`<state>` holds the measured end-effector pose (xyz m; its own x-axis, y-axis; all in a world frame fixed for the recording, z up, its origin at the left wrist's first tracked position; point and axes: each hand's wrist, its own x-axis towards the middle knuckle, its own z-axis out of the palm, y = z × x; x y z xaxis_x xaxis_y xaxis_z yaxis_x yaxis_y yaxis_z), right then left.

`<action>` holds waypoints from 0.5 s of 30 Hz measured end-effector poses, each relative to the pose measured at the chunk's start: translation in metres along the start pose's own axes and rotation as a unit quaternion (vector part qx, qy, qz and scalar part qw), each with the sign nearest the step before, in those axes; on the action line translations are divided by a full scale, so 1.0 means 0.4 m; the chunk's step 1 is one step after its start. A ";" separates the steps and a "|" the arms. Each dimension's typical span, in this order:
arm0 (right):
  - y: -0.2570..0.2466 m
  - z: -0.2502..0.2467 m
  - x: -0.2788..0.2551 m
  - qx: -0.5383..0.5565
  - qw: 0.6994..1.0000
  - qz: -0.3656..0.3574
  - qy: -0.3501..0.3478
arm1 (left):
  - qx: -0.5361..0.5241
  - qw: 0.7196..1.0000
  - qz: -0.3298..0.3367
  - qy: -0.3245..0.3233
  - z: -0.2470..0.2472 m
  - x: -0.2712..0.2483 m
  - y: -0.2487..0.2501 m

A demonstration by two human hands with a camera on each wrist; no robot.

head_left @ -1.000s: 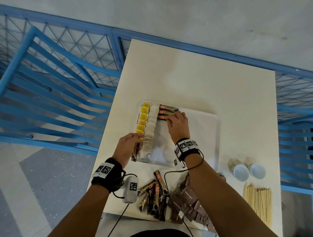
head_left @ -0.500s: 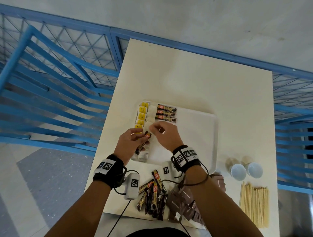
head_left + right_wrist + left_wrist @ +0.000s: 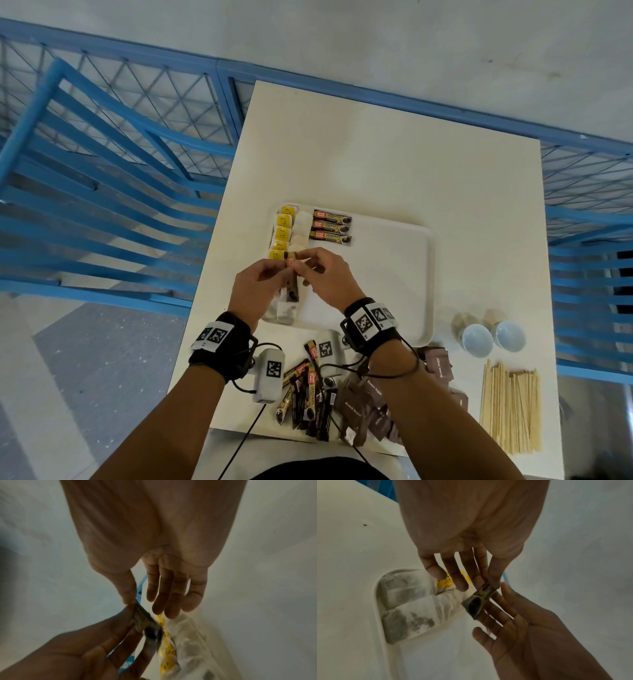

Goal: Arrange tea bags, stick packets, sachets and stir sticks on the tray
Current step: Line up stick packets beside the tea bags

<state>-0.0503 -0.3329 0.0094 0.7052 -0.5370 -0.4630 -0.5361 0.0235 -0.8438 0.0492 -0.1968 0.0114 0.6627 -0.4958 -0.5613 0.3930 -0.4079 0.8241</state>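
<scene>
Right now I have both hands pinching one stick packet (image 3: 292, 284) above the tray (image 3: 404, 274), left hand (image 3: 255, 284) and right hand (image 3: 325, 281) together at its top end, probably passing it across to lay beside the three packets (image 3: 331, 228) already in a row.

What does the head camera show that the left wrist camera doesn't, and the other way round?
Only the head view shows three dark coffee stick packets lined up on the white plastic tray, plus the loose wooden stir sticks, brown sugar sachets and two white cups on the table. Only the left wrist view shows both palms from below and the mesh of the white tea bags. Both show the left hand and right hand pinching one dark stick packet over the tray's tea bags.
</scene>
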 end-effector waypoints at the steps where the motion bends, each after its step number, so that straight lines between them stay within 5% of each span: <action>1: 0.002 0.006 -0.009 0.004 1.000 0.005 -0.016 | -0.010 1.000 0.002 0.015 -0.001 0.000 0.000; 4: 0.006 0.021 -0.034 0.023 0.999 -0.004 -0.036 | -0.043 0.999 -0.004 0.033 -0.002 0.000 -0.003; 10: 0.006 0.005 -0.031 0.009 0.998 -0.050 0.044 | -0.105 0.994 -0.030 0.012 -0.008 -0.002 -0.004; 15: 0.012 0.006 -0.025 -0.155 0.974 -0.150 0.073 | -0.132 0.990 -0.038 0.017 -0.006 0.002 -0.013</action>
<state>-0.0589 -0.3253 0.0093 0.7909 -0.5945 -0.1452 -0.4452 -0.3962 -0.8030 0.0493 -0.1934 0.0070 0.6440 -0.4425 -0.6241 0.5931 -0.2266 0.7726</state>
